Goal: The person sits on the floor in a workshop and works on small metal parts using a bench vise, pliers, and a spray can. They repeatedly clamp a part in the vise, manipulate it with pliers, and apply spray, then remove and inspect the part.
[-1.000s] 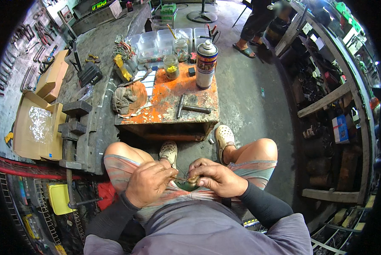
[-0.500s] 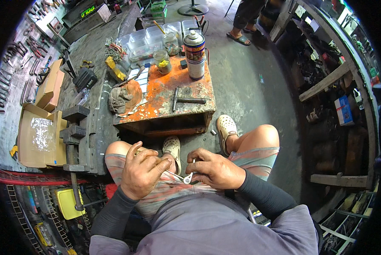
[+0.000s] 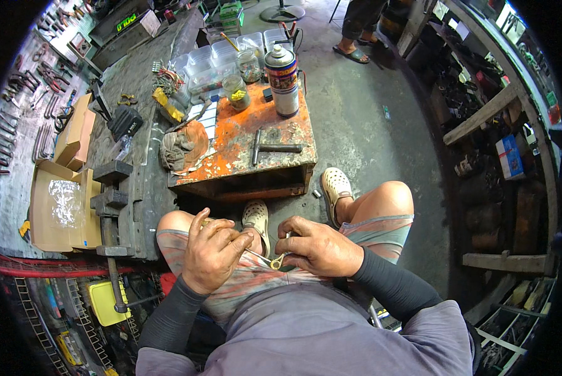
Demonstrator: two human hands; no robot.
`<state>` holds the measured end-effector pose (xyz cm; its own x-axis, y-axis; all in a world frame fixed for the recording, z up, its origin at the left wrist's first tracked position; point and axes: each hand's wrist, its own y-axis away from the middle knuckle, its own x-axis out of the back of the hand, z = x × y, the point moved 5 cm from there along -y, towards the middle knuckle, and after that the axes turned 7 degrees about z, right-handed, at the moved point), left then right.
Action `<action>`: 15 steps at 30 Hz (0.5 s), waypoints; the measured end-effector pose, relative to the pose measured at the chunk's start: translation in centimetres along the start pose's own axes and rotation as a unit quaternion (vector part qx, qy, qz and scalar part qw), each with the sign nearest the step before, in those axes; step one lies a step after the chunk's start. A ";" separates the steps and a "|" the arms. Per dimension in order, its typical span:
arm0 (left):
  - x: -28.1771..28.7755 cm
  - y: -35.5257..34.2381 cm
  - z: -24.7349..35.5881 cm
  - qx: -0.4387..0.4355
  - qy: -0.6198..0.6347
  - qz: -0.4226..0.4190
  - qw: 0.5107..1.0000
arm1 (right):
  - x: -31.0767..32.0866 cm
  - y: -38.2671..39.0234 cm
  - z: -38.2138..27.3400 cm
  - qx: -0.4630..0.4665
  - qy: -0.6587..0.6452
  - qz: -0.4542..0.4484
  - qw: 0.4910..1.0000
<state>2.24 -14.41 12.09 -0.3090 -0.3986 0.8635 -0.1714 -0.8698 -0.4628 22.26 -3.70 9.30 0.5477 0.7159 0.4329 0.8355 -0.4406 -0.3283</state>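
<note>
Over my lap, my left hand (image 3: 211,258) is closed on a thin metal rod (image 3: 257,254), its other fingers curled and partly raised. The rod's tip reaches toward a small metal piece with a ring-shaped end (image 3: 280,259). Pinched between the fingertips of my right hand (image 3: 322,248), that piece has its ring facing up toward me. Rod and ring meet or nearly meet; I cannot tell whether they touch. The rest of both items is hidden by my fingers.
Ahead stands an orange worn metal box (image 3: 243,135) bearing a T-shaped hammer-like tool (image 3: 280,148), a spray can (image 3: 282,81), jars and a rag (image 3: 184,148). A vise (image 3: 112,194) and cardboard box (image 3: 62,213) are left. Another person's feet (image 3: 353,53) show far off.
Both hands keep nearly the same pose. The ring end has tilted slightly and looks more golden now. The view has shifted a little.
</note>
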 end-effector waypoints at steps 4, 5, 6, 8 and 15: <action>-0.3 0.2 -0.1 0.012 0.002 -0.006 1.000 | -0.1 0.1 0.3 -0.008 -0.010 0.002 1.000; -0.4 0.2 -0.2 0.016 0.004 -0.010 1.000 | -0.1 0.1 0.4 -0.011 -0.012 0.002 1.000; -0.4 0.2 -0.2 0.016 0.005 -0.009 1.000 | -0.2 0.1 0.4 -0.009 -0.010 -0.003 1.000; -0.4 0.2 -0.2 0.015 0.007 -0.007 1.000 | -0.2 0.2 0.4 -0.005 -0.005 -0.012 1.000; -0.6 -0.1 0.2 0.030 0.055 -0.012 0.998 | -0.7 0.6 1.1 -0.017 -0.046 -0.006 0.999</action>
<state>2.58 -14.16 11.67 -0.4067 -0.3466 0.8452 -0.1252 -0.8953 -0.4274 22.34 -3.89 7.90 0.5332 0.7673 0.3563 0.8434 -0.4489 -0.2953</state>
